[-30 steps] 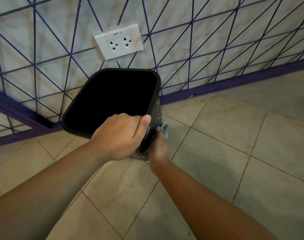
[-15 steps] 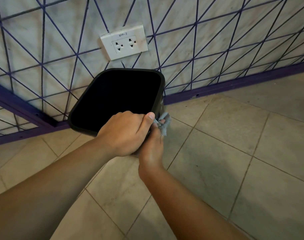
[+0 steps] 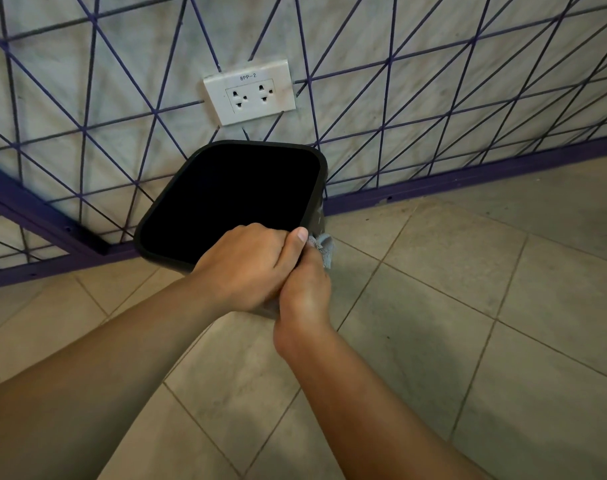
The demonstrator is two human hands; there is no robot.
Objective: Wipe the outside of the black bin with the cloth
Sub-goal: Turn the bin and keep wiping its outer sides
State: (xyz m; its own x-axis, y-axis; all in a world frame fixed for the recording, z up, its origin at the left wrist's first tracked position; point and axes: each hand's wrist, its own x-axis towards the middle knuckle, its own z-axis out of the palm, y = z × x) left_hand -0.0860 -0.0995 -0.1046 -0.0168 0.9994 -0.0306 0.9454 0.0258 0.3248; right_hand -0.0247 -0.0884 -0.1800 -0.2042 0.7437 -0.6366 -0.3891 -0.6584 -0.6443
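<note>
A black bin with a rounded square mouth is tilted toward me, close to the wall. My left hand grips its near rim at the right corner, fingers curled over the edge and thumb up. My right hand sits just below and to the right of it, holding a grey cloth against the bin's right outer side. Only a bunched corner of the cloth shows above my fingers. Most of the bin's outer wall is hidden behind both hands.
A white double wall socket sits on the marbled wall with purple lines, just above the bin. A purple skirting strip runs along the wall's foot. Beige floor tiles spread to the right and toward me.
My right hand with the cloth has slid up the bin's right side until it sits just under my left thumb. The left hand keeps its grip on the rim.
</note>
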